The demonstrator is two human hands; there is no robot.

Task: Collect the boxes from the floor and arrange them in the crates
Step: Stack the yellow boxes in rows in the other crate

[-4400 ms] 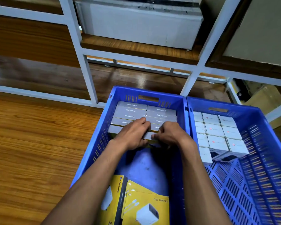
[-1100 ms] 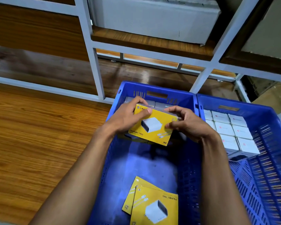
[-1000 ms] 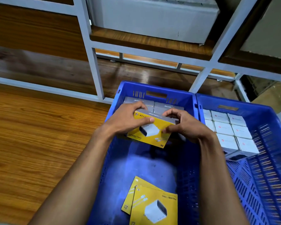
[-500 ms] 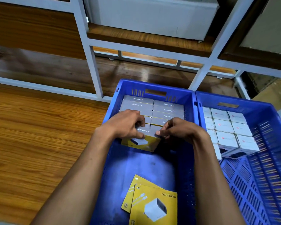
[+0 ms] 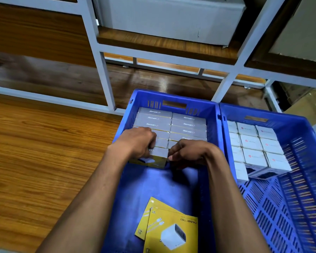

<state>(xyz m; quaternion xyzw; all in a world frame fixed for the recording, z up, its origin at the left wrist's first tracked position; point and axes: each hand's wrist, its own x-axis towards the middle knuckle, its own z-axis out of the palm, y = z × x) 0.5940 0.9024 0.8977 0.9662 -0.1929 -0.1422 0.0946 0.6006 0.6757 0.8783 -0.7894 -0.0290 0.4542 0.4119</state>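
At frame centre, the left hand point(image 5: 137, 142) and right hand point(image 5: 188, 152) grasp a yellow box point(image 5: 158, 157) with curled fingers, standing it against the grey-topped rows point(image 5: 171, 123) inside the left blue crate point(image 5: 173, 99).

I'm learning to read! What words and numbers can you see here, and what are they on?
"LAPCARE": on the grey top edges of the boxes standing in the left crate, seen upside down.
"THUMBY TRIO": on the yellow box lying flat near the camera, also upside down.
"2": at that yellow box's corner; the rest is cut off.
White boxes in the right crate: red logos and grey words, too blurred to read.
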